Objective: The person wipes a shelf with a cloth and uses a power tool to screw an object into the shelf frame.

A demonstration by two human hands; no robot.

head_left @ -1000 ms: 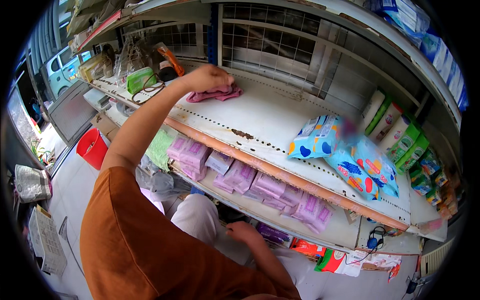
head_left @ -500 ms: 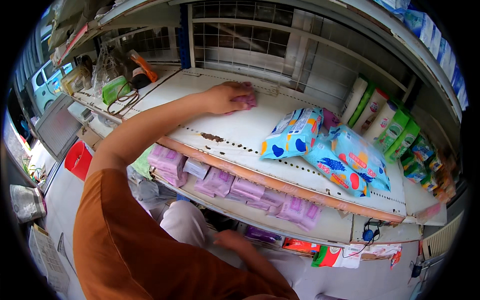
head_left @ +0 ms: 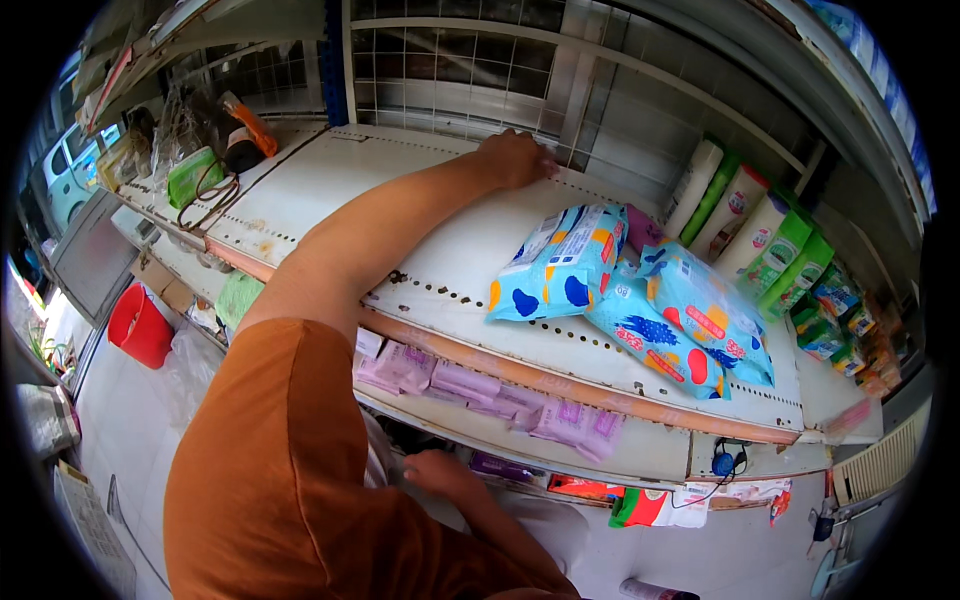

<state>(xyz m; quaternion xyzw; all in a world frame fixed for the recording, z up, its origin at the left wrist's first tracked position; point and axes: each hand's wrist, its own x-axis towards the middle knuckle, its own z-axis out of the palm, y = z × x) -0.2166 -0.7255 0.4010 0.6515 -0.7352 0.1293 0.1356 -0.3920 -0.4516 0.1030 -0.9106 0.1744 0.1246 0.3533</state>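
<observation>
My left hand point(head_left: 518, 160) is closed at the back of the white shelf point(head_left: 430, 250), close to the wire grid. It presses down on a crumpled pinkish-purple cloth, almost wholly hidden under the fingers now. My left arm stretches across the shelf. To the right of the hand, several light-blue packs of wipes point(head_left: 560, 265) lie in a heap, apart from it. Low down, my right hand point(head_left: 437, 472) rests by my knee below the lower shelf; its fingers are too dark and hidden to read.
White and green bottles point(head_left: 745, 235) stand at the right end. Purple packs point(head_left: 490, 385) line the lower shelf. A green pack point(head_left: 195, 178) and an orange-handled item point(head_left: 250, 125) sit at the left. A red bucket point(head_left: 142, 325) stands on the floor. The wire grid point(head_left: 450, 70) closes the back.
My left hand has moved right and further back along the shelf with the cloth. The view has shifted slightly. My right hand stays low by the knee.
</observation>
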